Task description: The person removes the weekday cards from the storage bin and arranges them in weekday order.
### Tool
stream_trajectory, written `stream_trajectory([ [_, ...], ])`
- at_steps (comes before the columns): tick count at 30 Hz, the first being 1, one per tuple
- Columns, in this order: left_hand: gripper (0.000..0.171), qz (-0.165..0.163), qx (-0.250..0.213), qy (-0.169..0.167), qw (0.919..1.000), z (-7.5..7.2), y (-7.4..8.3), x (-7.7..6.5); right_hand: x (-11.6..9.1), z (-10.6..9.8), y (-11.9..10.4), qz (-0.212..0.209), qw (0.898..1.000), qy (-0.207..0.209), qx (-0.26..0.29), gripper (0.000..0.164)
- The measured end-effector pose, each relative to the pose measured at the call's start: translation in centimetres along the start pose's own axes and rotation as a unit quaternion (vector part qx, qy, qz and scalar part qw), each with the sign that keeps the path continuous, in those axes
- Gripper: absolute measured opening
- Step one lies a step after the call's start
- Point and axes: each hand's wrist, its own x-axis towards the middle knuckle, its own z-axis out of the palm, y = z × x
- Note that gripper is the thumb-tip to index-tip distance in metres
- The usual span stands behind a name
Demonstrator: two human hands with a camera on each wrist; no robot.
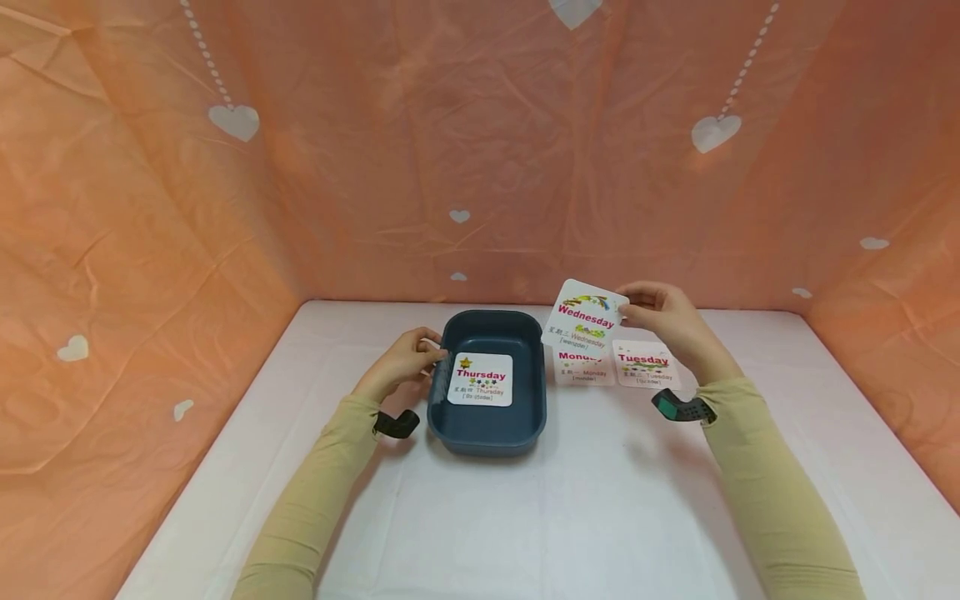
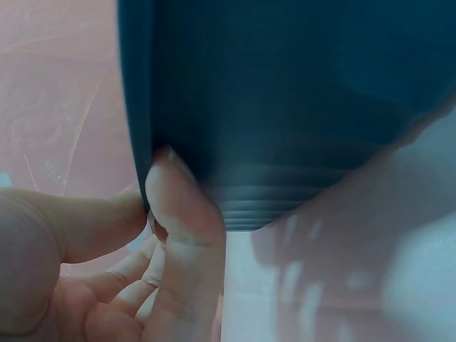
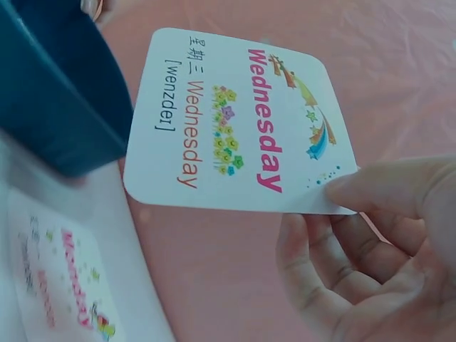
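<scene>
My right hand pinches the Wednesday card at its right edge, thumb on the printed face. It is held up beside the right rim of a dark blue plastic bin. My left hand pinches the bin's left rim between thumb and finger, as the left wrist view shows up close. Inside the bin a Thursday card lies face up. On the table the Monday card is partly covered by the Wednesday card in the head view. Right of it lies the Tuesday card.
A white cloth covers the table. Orange sheeting with white hearts rises behind it and at both sides. Dark bands are worn on both wrists over beige sleeves.
</scene>
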Motion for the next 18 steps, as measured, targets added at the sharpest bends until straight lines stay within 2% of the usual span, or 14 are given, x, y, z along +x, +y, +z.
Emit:
stream_trajectory([
  [9,0.032,0.0,-0.007,-0.004,1.0,0.0,-0.1,-0.1,-1.5,-2.0,2.0,0.041,0.999,0.029,-0.012,0.039],
  [18,0.031,0.0,0.003,0.005,1.0,0.1,-0.1,0.0,-2.8,-3.9,4.1,0.092,0.994,0.03,0.046,0.043],
])
